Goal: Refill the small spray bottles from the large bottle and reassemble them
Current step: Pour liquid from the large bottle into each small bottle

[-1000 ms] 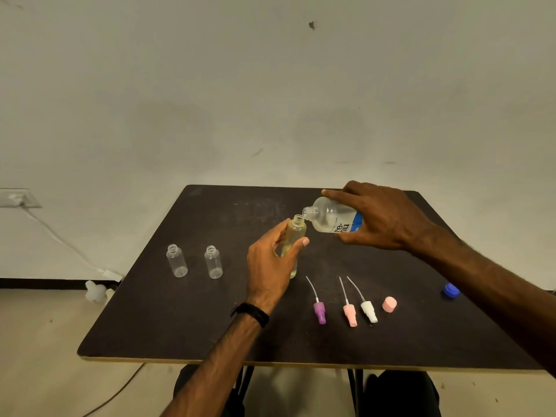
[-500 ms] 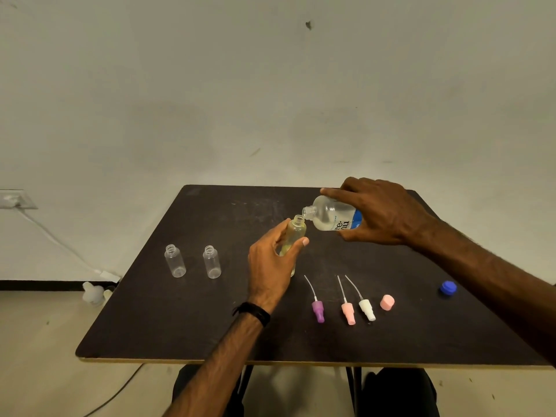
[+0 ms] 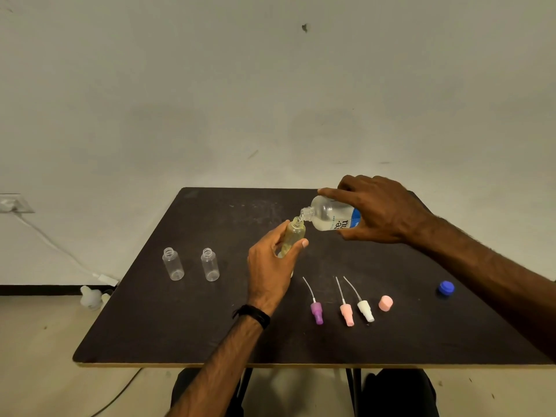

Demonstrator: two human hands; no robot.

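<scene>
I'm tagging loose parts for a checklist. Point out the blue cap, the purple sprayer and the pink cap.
blue cap (image 3: 446,288): head view, on its top face.
purple sprayer (image 3: 317,313): head view, on its purple body, below the thin tube.
pink cap (image 3: 385,303): head view, on its side wall.

Left hand (image 3: 272,266), forearm raised from below, wrist banded, fingers curled around a small bottle (image 3: 293,236); right hand (image 3: 382,210), arm extended from the right, clasped over a tipped large bottle (image 3: 329,217).
</scene>
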